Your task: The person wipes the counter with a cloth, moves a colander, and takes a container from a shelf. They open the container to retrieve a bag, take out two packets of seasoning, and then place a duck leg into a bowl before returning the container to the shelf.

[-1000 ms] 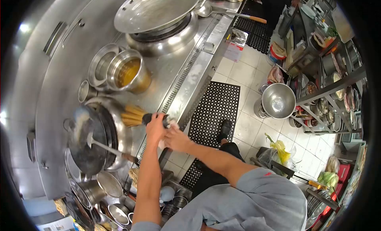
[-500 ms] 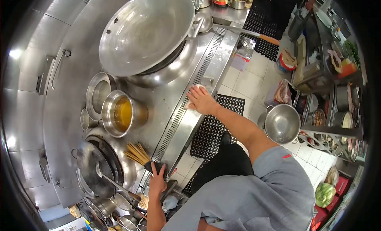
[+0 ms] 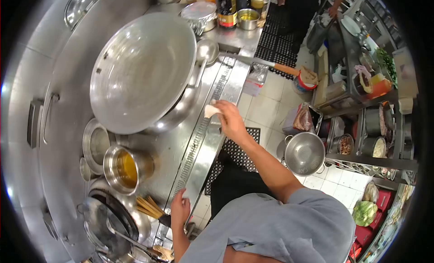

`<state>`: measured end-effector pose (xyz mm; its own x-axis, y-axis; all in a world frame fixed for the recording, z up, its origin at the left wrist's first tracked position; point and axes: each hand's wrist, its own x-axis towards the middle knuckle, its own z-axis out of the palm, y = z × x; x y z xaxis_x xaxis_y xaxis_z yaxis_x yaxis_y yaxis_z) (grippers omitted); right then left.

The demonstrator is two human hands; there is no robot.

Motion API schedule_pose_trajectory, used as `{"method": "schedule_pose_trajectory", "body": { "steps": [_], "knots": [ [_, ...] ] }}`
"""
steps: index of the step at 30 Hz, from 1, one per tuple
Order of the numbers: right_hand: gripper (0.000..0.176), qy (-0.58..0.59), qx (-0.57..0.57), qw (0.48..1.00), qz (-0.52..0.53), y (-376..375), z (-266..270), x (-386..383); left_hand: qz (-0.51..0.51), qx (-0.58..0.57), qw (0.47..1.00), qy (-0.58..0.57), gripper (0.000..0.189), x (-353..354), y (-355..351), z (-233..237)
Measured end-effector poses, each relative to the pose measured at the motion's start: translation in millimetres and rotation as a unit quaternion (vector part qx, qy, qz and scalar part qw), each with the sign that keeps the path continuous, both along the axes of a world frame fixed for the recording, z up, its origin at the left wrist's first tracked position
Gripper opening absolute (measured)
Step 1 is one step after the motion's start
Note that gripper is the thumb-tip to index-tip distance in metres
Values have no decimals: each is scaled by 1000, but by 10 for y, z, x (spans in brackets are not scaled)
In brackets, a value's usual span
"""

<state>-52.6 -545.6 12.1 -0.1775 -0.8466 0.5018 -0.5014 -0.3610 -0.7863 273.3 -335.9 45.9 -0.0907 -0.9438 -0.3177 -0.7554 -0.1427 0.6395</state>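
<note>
My right hand pinches a bunched white cloth over the slotted drain channel along the steel stove's front edge. Lower down, my left hand is at the same edge, index finger and thumb apart, with nothing visible in it. Just beside it lies a bamboo wok brush, tan sticks bound in black. A large, bare wok tilts on the burner above. To the left stands a steel pot holding yellow liquid.
A ladle and a long wooden-handled tool lie near the wok, the tool jutting past the stove edge. A darker wok sits lower left. Behind me are a colander and crowded shelves. Another person stands at the top.
My left hand has come off the bamboo brush's black binding to beside it. My right hand has gone from pressing flat on the cloth to lifting it in a pinch. The view has shifted.
</note>
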Motion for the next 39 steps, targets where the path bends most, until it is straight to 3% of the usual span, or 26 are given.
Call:
{"method": "schedule_pose_trajectory", "body": {
  "steps": [2, 4, 7, 9, 12, 15, 16, 18, 20, 21, 23, 24, 25, 26, 29, 32, 35, 36, 39],
  "knots": [
    [27, 143, 58, 979, 132, -135, -414, -130, -83, -11, 996, -21, 37, -379, -728, 21],
    [36, 232, 115, 934, 247, -207, -1032, -218, -154, -120, 980, 31, 36, -962, -1426, 268],
    [43, 292, 95, 906, 290, -391, -1042, -577, -187, -121, 967, 125, 37, -1717, -2111, 557],
    [46, 297, 112, 930, 187, -692, -1066, -784, -199, -121, 961, 151, 36, -2030, -2331, 456],
    [53, 311, 124, 941, 41, -1225, -1144, -1128, -202, -185, 959, -67, 34, -2267, -2357, -159],
    [54, 349, 94, 929, 81, -1087, -1172, -1145, -163, -121, 979, -32, 34, -2477, -2321, -440],
    [54, 332, 112, 927, 135, -1158, -1107, -1278, -156, -83, 984, -17, 37, -2677, -2418, -292],
    [53, 343, 115, 926, 105, -1360, -1208, -1348, -185, -160, 968, 49, 44, -3310, -2760, -75],
    [53, 353, 114, 924, 89, -1590, -1218, -1407, -289, -348, 891, -35, 49, -4023, -3330, -220],
    [52, 361, 115, 921, 88, -1567, -1187, -1402, -273, -387, 869, -146, 43, -4379, -3465, -13],
    [53, 367, 105, 918, 106, -1569, -1239, -1481, -295, -288, 881, -230, 35, -4870, -3812, -56],
    [54, 366, 93, 918, 123, -1571, -1244, -1575, -331, -150, 910, -199, 33, -5003, -4088, -474],
    [55, 368, 83, 915, 141, -1586, -1271, -1723, -359, -9, 919, -161, 31, -5131, -4264, -572],
    [55, 384, 79, 910, 137, -1647, -1310, -1933, -352, -58, 926, -126, 21, -5103, -4295, -655],
    [54, 406, 60, 902, 134, -2027, -1306, -2382, -295, -144, 944, -40, 22, -4813, -4266, -96],
    [54, 408, 61, 902, 127, -2450, -1137, -2782, -253, -80, 964, 15, 30, -4483, -4237, 510],
    [55, 411, 97, 901, 98, -2772, -1258, -3190, -261, -71, 963, 6, 37, -4266, -4091, 453],
    [55, 399, 106, 910, 43, -2910, -1248, -3256, -276, -50, 960, 3, 38, -4255, -4041, 411],
    [54, 390, 135, 910, -40, -3332, -1144, -3197, -294, -74, 953, 22, 39, -4343, -3799, -102]
  ]
}}
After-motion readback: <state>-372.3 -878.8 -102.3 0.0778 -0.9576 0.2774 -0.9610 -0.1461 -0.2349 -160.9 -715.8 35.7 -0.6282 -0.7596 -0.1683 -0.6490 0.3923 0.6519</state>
